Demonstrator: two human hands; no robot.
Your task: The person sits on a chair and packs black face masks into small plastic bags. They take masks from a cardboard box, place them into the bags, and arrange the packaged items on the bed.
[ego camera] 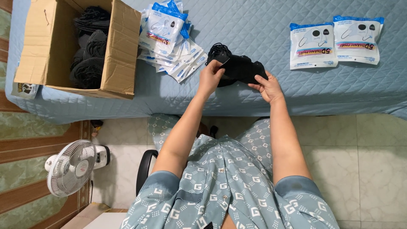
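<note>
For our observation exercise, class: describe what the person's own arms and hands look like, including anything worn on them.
Both hands, left hand and right hand, are bare: no gloves, and no rings or watch that I can make out. The forearms are uncovered. Short sleeves of plain dusty-blue fabric end near the elbows, on a pale blue garment patterned with white letter-like shapes and dotted diamonds.

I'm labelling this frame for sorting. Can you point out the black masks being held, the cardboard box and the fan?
black masks [241,68], head view, middle of the stack
cardboard box [121,46], head view, right wall
fan [71,168], head view, grille centre
</note>
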